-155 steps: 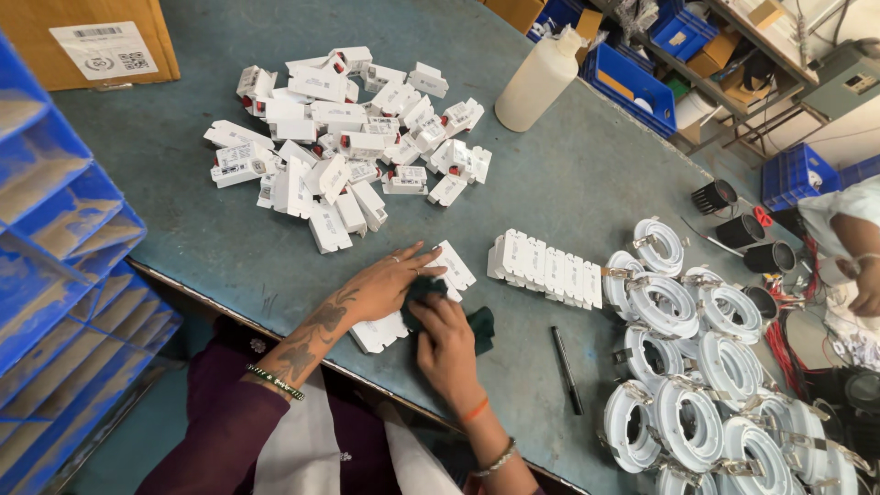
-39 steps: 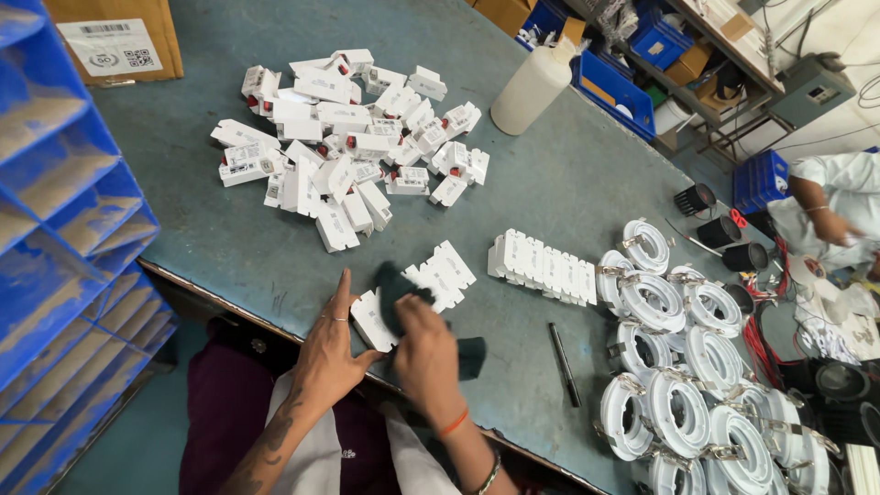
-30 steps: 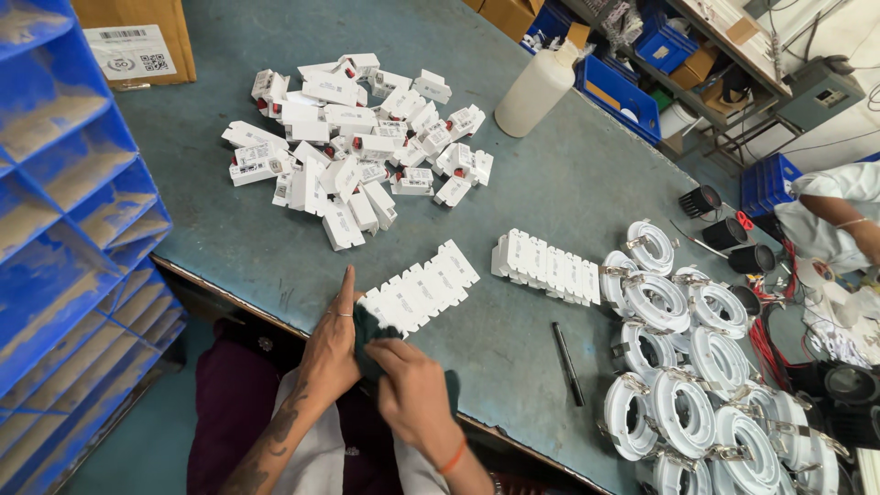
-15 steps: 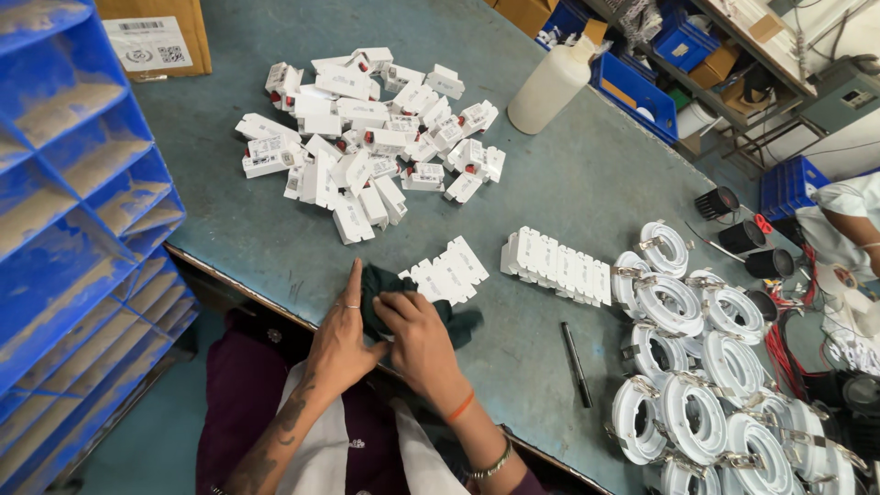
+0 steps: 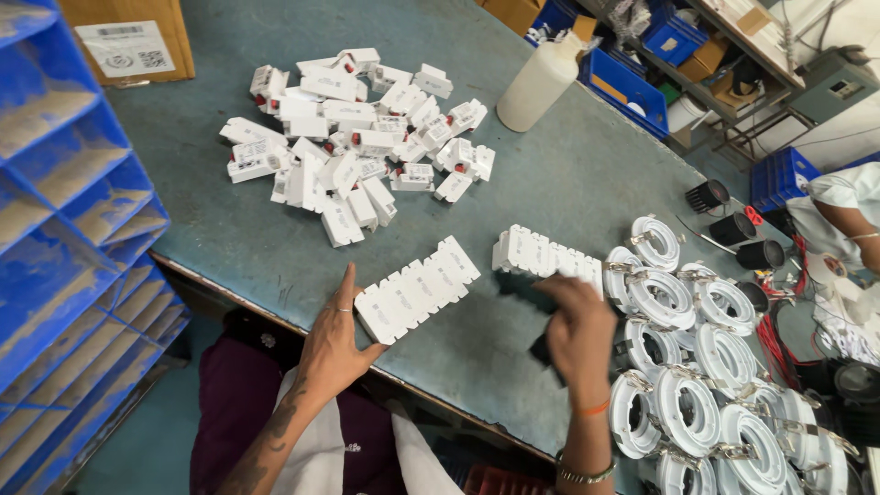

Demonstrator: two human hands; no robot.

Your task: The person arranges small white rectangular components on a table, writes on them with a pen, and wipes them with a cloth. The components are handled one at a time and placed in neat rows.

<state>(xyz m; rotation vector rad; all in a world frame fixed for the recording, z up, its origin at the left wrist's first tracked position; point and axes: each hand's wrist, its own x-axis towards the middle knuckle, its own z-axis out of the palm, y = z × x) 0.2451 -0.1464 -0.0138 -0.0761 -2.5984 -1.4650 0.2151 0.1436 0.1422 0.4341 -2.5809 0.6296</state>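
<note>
White plastic blocks lie side by side in a slanted row (image 5: 417,289) on the grey-green table (image 5: 568,174), near its front edge. The left hand (image 5: 335,344) rests flat and open against the lower left end of this row, thumb touching the end block, fingers straight and pointing away from the body. It grips nothing.

The right hand (image 5: 576,330) is raised above the table, just right of the row, fingers curled loosely downward. A dark object (image 5: 541,348) shows under the palm; whether the hand grips it cannot be told, as the hand is blurred. An orange band circles the right wrist.

A second row of white blocks (image 5: 547,257) stands just behind the right hand, well apart from the first row. A loose pile of white blocks (image 5: 353,137) with red and black details lies farther back on the table. A white bottle (image 5: 539,81) stands behind the pile, tilted in view. White round rings (image 5: 697,357) with metal clips cover the right side of the table. Blue bins (image 5: 64,211) stand stacked at the left.
</note>
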